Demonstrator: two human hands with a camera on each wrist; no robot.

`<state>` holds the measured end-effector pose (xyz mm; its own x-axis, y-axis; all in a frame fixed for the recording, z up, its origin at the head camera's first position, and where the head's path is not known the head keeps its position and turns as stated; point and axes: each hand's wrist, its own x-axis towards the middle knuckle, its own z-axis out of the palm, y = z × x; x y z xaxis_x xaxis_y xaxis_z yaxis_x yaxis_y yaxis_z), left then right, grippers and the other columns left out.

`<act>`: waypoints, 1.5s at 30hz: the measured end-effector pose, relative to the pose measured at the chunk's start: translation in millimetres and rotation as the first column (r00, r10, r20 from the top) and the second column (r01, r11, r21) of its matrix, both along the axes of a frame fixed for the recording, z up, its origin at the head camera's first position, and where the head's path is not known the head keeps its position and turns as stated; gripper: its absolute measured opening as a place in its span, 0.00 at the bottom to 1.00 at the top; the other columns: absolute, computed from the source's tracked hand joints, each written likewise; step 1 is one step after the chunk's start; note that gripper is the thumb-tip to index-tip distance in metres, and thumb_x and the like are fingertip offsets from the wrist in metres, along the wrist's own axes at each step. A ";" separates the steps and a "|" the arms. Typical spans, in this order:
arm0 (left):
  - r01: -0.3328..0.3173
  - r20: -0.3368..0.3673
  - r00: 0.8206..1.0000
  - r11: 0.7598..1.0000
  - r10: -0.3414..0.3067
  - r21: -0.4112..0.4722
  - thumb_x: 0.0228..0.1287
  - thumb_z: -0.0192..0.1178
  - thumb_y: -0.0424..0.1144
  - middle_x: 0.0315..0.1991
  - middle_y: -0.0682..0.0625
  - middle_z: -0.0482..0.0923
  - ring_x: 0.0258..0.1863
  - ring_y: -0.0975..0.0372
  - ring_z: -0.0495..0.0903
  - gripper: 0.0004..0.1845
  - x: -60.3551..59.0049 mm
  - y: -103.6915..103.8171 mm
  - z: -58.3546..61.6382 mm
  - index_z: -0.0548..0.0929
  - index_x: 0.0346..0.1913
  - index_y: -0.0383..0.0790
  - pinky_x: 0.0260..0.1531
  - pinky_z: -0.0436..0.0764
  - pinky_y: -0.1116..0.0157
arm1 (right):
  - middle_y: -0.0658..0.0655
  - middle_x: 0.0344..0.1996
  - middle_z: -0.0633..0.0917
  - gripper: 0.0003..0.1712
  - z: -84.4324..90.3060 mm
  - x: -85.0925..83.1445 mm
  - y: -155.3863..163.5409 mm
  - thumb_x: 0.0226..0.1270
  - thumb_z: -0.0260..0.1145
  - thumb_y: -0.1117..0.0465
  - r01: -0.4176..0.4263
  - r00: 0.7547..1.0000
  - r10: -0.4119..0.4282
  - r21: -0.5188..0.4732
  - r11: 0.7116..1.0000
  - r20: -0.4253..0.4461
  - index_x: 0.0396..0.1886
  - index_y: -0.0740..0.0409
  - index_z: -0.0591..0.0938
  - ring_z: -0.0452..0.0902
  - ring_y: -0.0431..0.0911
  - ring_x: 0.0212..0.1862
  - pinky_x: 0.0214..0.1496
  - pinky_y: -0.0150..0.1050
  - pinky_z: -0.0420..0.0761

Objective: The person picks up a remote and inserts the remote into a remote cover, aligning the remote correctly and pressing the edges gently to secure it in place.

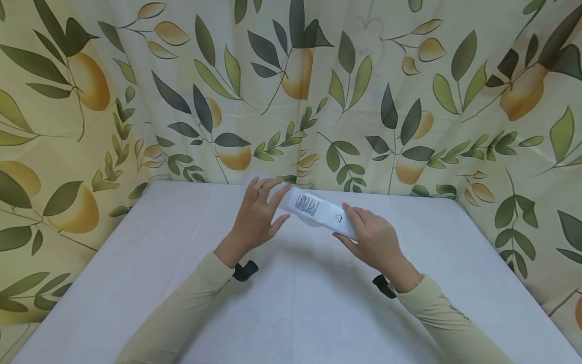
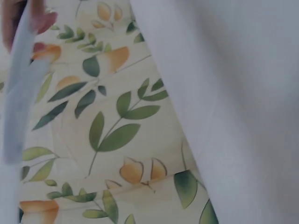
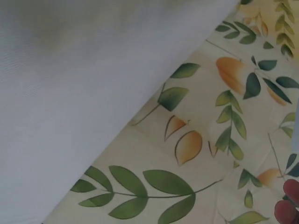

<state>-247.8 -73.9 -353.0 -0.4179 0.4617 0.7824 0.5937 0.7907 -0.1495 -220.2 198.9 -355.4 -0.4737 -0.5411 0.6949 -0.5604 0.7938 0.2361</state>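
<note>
A long white pack [image 1: 323, 210] with a block of dark print and a small mark is held above the table, slanting down to the right in the head view. My right hand [image 1: 375, 237] grips its right end, thumb below and fingers over the top edge. At the opposite end is my left hand [image 1: 256, 212], its fingertips right at the pack's upper edge and its thumb spread away. Part of that end is hidden behind the left fingers. The left wrist view has the pack [image 2: 18, 98] edge-on and blurred; in the right wrist view only fingertips [image 3: 286, 205] show at the edge.
A white cloth covers the table [image 1: 291, 313] under both hands. Behind and on both sides hangs a curtain [image 1: 282, 116] printed with leaves and orange fruit. Black straps [image 1: 245, 271] sit at the wrists, below pale sleeves.
</note>
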 end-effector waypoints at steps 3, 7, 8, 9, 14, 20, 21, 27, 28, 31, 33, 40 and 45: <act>-0.034 -0.081 0.996 0.994 0.043 0.108 0.48 0.70 0.43 0.44 0.42 0.75 0.48 0.52 0.70 0.21 4.8 4.0 -0.7 0.79 0.45 0.37 0.52 0.71 0.56 | 0.67 0.36 0.84 0.41 5.2 0.8 -5.0 0.37 0.80 0.50 0.039 0.999 -0.042 -0.094 0.995 -0.031 0.51 0.68 0.77 0.83 0.57 0.31 0.26 0.47 0.82; -0.053 -0.066 0.996 0.988 0.063 0.148 0.52 0.67 0.45 0.32 0.47 0.78 0.39 0.55 0.74 0.12 8.3 14.7 -0.5 0.80 0.33 0.40 0.43 0.73 0.58 | 0.68 0.36 0.84 0.41 10.4 3.3 -17.4 0.38 0.80 0.51 0.046 0.998 -0.054 -0.182 0.982 -0.040 0.51 0.69 0.75 0.82 0.58 0.30 0.26 0.48 0.82; -0.052 -0.056 0.997 0.988 0.060 0.147 0.53 0.67 0.46 0.31 0.48 0.79 0.38 0.55 0.75 0.12 8.7 17.9 0.3 0.80 0.32 0.40 0.43 0.73 0.58 | 0.68 0.36 0.84 0.41 11.0 4.5 -21.0 0.39 0.79 0.51 0.046 0.998 -0.054 -0.192 0.980 -0.033 0.51 0.68 0.75 0.82 0.58 0.30 0.26 0.48 0.82; -0.052 -0.050 0.997 0.988 0.060 0.149 0.53 0.67 0.46 0.31 0.48 0.80 0.38 0.55 0.75 0.12 9.0 21.0 1.2 0.81 0.32 0.41 0.43 0.74 0.58 | 0.68 0.36 0.84 0.41 11.5 5.6 -24.8 0.40 0.79 0.51 0.047 0.998 -0.053 -0.200 0.979 -0.021 0.51 0.68 0.75 0.82 0.57 0.30 0.26 0.48 0.82; -0.035 -0.050 0.998 0.975 0.047 0.221 0.54 0.67 0.40 0.29 0.48 0.81 0.35 0.56 0.76 0.08 8.9 33.3 2.3 0.81 0.30 0.38 0.43 0.75 0.58 | 0.67 0.36 0.83 0.40 9.5 11.8 -39.8 0.43 0.78 0.51 0.053 0.997 -0.036 -0.268 0.962 0.069 0.52 0.70 0.74 0.81 0.54 0.29 0.26 0.46 0.82; 0.062 -0.005 0.998 0.932 -0.065 0.356 0.53 0.66 0.34 0.25 0.47 0.81 0.33 0.56 0.75 0.06 8.5 39.5 -4.0 0.80 0.27 0.36 0.42 0.76 0.59 | 0.66 0.36 0.83 0.39 8.2 14.4 -48.3 0.44 0.77 0.51 0.050 0.996 -0.020 -0.336 0.941 0.091 0.52 0.69 0.74 0.80 0.54 0.29 0.27 0.46 0.82; 0.069 0.002 0.997 0.930 -0.075 0.362 0.53 0.66 0.34 0.25 0.47 0.81 0.32 0.56 0.75 0.06 8.6 39.4 -4.9 0.80 0.26 0.36 0.42 0.76 0.59 | 0.66 0.36 0.83 0.38 7.9 14.5 -48.5 0.44 0.77 0.51 0.050 0.996 -0.023 -0.335 0.941 0.085 0.52 0.69 0.75 0.80 0.54 0.29 0.27 0.46 0.82; 0.066 0.024 0.997 0.951 -0.076 0.301 0.53 0.67 0.35 0.24 0.49 0.80 0.32 0.57 0.76 0.06 12.2 35.6 -5.8 0.80 0.26 0.37 0.44 0.76 0.56 | 0.65 0.38 0.84 0.36 5.1 12.3 -43.9 0.44 0.77 0.53 0.069 0.997 -0.074 -0.295 0.953 -0.007 0.52 0.65 0.77 0.82 0.56 0.32 0.29 0.47 0.83; 0.061 0.026 0.997 0.957 -0.071 0.283 0.54 0.67 0.35 0.24 0.49 0.80 0.33 0.57 0.77 0.06 13.1 35.1 -5.1 0.80 0.26 0.38 0.44 0.76 0.56 | 0.65 0.38 0.84 0.36 4.6 11.4 -43.0 0.43 0.78 0.54 0.067 0.996 -0.079 -0.290 0.955 -0.029 0.52 0.65 0.77 0.82 0.56 0.32 0.29 0.47 0.82; 0.038 0.041 0.998 0.975 -0.048 0.217 0.55 0.66 0.37 0.26 0.50 0.81 0.34 0.57 0.77 0.06 15.2 34.6 -2.5 0.80 0.27 0.39 0.44 0.76 0.57 | 0.65 0.37 0.84 0.35 3.5 8.6 -40.7 0.41 0.79 0.56 0.052 0.993 -0.081 -0.279 0.959 -0.091 0.51 0.64 0.78 0.82 0.57 0.32 0.28 0.46 0.82; 0.020 0.054 0.998 0.986 -0.029 0.166 0.57 0.65 0.38 0.28 0.50 0.82 0.35 0.58 0.77 0.06 15.7 34.3 -1.1 0.81 0.28 0.40 0.45 0.76 0.58 | 0.65 0.37 0.84 0.35 3.1 7.3 -38.8 0.41 0.79 0.57 0.048 0.989 -0.082 -0.261 0.964 -0.122 0.51 0.65 0.79 0.82 0.57 0.30 0.26 0.46 0.81; 0.059 -0.044 0.997 0.998 -0.058 0.037 0.54 0.67 0.43 0.30 0.52 0.85 0.33 0.60 0.81 0.07 19.3 27.7 7.1 0.86 0.31 0.42 0.40 0.79 0.63 | 0.64 0.36 0.84 0.35 2.5 8.0 -29.5 0.40 0.79 0.57 0.045 0.984 -0.074 -0.172 0.984 -0.162 0.50 0.63 0.79 0.82 0.57 0.28 0.25 0.45 0.80; 0.049 -0.173 0.984 0.995 -0.033 0.089 0.55 0.67 0.42 0.34 0.49 0.83 0.38 0.56 0.77 0.10 17.1 21.1 22.7 0.87 0.38 0.41 0.41 0.76 0.61 | 0.64 0.35 0.85 0.35 -2.1 9.6 -21.6 0.35 0.80 0.60 -0.032 0.980 0.003 -0.141 0.990 -0.200 0.49 0.64 0.79 0.81 0.57 0.27 0.21 0.45 0.78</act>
<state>-230.7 -52.8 -330.2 -0.2561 0.3984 0.8808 0.5979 0.7812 -0.1795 -210.7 177.3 -357.4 -0.3093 -0.4366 0.8448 -0.5274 0.8180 0.2296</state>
